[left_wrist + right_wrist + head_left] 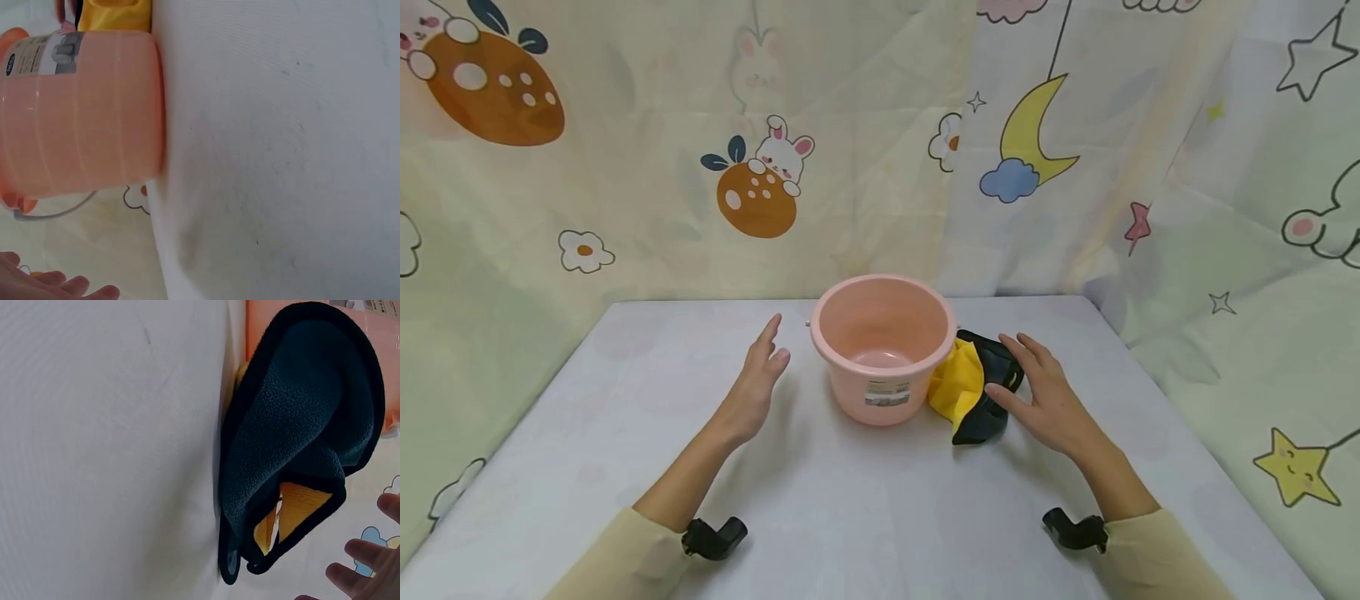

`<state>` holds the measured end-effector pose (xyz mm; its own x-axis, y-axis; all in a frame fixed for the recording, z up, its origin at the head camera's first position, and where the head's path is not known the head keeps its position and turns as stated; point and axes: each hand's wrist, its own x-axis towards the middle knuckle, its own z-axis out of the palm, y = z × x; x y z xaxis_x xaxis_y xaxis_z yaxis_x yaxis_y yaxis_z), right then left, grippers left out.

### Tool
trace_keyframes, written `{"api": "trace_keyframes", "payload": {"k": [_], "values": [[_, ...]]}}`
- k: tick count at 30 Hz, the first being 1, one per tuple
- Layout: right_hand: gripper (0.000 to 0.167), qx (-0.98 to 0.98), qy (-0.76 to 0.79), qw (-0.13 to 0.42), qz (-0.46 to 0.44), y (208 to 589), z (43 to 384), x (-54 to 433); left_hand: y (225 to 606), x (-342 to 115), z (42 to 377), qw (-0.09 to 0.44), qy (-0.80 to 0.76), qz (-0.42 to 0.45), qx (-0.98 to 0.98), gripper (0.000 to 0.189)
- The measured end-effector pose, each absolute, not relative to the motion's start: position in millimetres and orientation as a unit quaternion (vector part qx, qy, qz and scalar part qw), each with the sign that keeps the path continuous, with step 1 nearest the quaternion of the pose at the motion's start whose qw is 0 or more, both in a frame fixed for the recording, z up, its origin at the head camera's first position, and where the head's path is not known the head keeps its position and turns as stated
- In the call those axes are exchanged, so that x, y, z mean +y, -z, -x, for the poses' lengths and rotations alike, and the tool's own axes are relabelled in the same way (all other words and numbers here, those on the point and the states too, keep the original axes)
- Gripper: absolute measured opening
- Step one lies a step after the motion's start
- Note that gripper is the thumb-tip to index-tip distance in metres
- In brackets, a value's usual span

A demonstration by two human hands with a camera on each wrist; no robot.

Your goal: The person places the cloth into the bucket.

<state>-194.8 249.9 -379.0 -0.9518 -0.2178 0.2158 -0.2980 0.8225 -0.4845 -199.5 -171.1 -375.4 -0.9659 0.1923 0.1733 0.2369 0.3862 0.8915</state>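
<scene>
Yellow-and-dark cloth (972, 390) lies between pink bucket (850, 385) and right fingers (1037, 353) — spread apart; left fingers (766, 337) straight.

head, centre: print on label (887, 393) of pink bucket (882, 332) too small to read | head, right of centre: yellow-and-dark cloth (967, 387) partly hidden behind bucket | left wrist, lower left: left hand (44, 286) cropped by edge | right wrist, lower right: right hand (377, 572) cropped

Bucket (883, 329) on table (865, 508), cloth (970, 379) just to right, curtain (865, 192) behind.
</scene>
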Motion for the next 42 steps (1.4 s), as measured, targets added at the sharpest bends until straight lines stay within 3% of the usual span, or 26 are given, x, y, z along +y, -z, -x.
{"api": "trace_keyframes", "payload": {"k": [16,35,42], "values": [[0.09,-0.957,-0.255,0.036,-0.138,386.4,196.8,242.6,371.4,-140.9,214.0,0.018,0.584,0.145,-0.798,0.074],[0.102,-0.961,-0.245,-0.002,-0.128,401.5,211.3,231.0,370.1,-128.0,217.0,-0.015,0.635,0.095,-0.766,0.074],[0.105,-0.957,-0.257,0.01,-0.133,407.5,217.0,228.6,368.0,-125.0,216.1,-0.017,0.66,0.086,-0.746,0.072]]}}
